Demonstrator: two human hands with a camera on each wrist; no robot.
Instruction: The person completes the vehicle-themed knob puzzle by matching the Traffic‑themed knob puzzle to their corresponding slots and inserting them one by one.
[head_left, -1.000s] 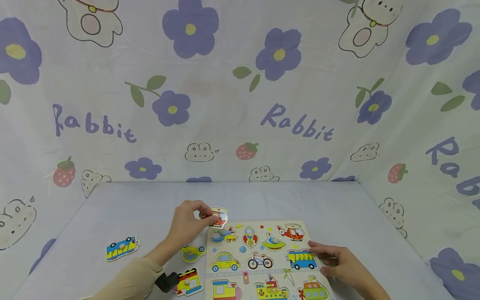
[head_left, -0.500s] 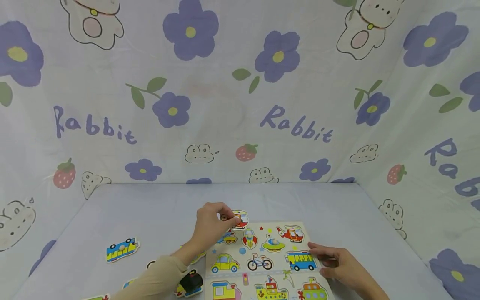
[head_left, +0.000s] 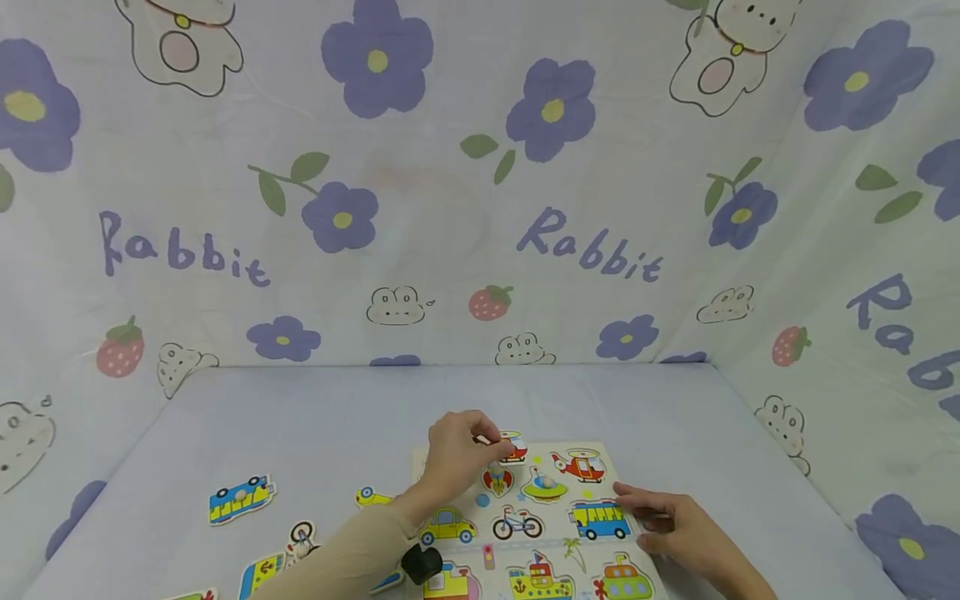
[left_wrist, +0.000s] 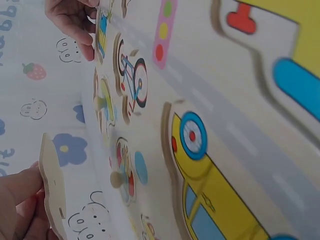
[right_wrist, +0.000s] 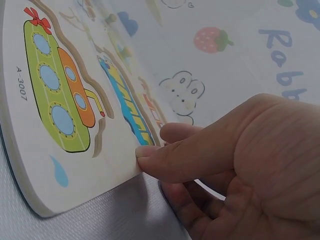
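Over the back edge of the wooden puzzle board [head_left: 543, 546], my left hand [head_left: 461, 454] pinches a red helicopter puzzle piece [head_left: 514, 447] between thumb and fingers. The left wrist view shows the bare wooden back of this piece [left_wrist: 50, 185], held tilted off the board. Just below it are a rocket piece [head_left: 497, 482] and a flying saucer piece [head_left: 544, 486], both knobbed and set in the board. The helicopter recess [head_left: 581, 466] lies at the back right corner. My right hand [head_left: 690, 533] grips the board's right edge, thumb on top in the right wrist view.
Loose pieces lie left of the board: a bus [head_left: 242, 500], a bicycle [head_left: 302, 537], a ship [head_left: 262, 575] and a partly covered yellow car [head_left: 371, 497]. My left sleeve [head_left: 345, 554] hides part of this area. A patterned cloth [head_left: 420, 275] hangs behind the table.
My left hand has carried the helicopter piece rightward, from beyond the board's back left corner to above the rocket. My right hand has stayed at the board's edge.
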